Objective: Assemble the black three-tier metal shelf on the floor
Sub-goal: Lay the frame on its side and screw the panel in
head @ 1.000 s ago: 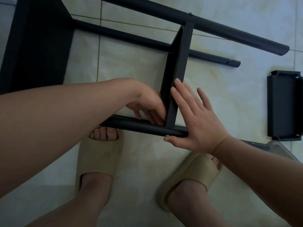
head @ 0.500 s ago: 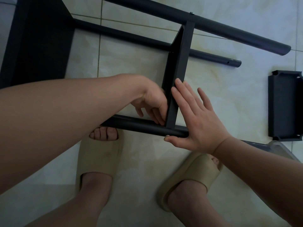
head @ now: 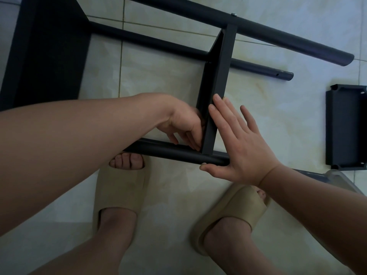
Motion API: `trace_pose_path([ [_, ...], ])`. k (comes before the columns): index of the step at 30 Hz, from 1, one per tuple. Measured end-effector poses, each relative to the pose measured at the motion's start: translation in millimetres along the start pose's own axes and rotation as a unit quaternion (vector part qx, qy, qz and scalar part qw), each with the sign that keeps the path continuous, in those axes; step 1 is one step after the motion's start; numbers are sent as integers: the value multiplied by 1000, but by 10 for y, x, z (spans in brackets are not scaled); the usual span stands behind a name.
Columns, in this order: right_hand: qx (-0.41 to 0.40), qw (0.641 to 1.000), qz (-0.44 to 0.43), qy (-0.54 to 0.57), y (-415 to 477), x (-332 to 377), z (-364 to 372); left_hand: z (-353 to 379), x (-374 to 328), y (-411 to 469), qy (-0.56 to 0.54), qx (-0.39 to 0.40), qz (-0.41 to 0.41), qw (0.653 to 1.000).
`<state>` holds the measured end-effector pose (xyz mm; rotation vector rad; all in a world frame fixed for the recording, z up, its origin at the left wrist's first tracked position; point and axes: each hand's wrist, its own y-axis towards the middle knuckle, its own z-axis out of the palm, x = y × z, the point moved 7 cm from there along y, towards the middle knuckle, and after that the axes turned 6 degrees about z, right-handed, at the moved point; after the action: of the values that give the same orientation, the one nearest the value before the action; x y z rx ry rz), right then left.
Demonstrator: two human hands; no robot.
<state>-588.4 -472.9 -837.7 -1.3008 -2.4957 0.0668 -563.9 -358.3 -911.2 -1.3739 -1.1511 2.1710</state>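
The black shelf frame lies on its side on the tiled floor. Its middle shelf panel (head: 220, 76) stands on edge between the far pole (head: 278, 36) and the near pole (head: 158, 148). My left hand (head: 184, 124) reaches inside the panel, fingertips down in the corner where the panel meets the near pole; whatever they touch is hidden. My right hand (head: 244, 147) lies flat against the panel's outer face, fingers straight, with the thumb under the near pole. A screw head shows on the far pole above the panel.
A larger black shelf panel (head: 49, 52) closes the frame at the left. A loose black shelf tray (head: 345, 126) lies on the floor at the right, with a clear plastic piece (head: 337, 179) below it. My feet in beige slippers (head: 119, 187) stand just under the near pole.
My left hand's fingers have shifted a little inside the panel's corner. The right hand and the frame stay where they were.
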Motion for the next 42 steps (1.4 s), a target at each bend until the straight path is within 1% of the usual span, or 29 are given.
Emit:
trace_pose_path([
  [7, 1, 1000, 1, -1, 1, 4, -5, 8, 28, 9, -21, -16, 24, 999],
  [10, 1, 1000, 1, -2, 0, 6, -11, 20, 47, -1, -13, 10, 2, 1000],
  [14, 2, 1000, 1, -2, 3, 4, -11, 26, 67, -30, 35, 45, -40, 998],
  [26, -5, 1000, -2, -2, 4, -5, -3, -10, 1, -21, 87, 45, -68, 993],
  [35, -2, 1000, 0, 4, 3, 0, -12, -28, -32, -18, 73, 42, -44, 995],
  [40, -1, 1000, 1, 4, 5, 3, -10, -60, 40, -32, 108, 48, -73, 990],
  [42, -3, 1000, 0, 4, 4, 1, -14, -39, 64, -22, 105, 52, -76, 990],
])
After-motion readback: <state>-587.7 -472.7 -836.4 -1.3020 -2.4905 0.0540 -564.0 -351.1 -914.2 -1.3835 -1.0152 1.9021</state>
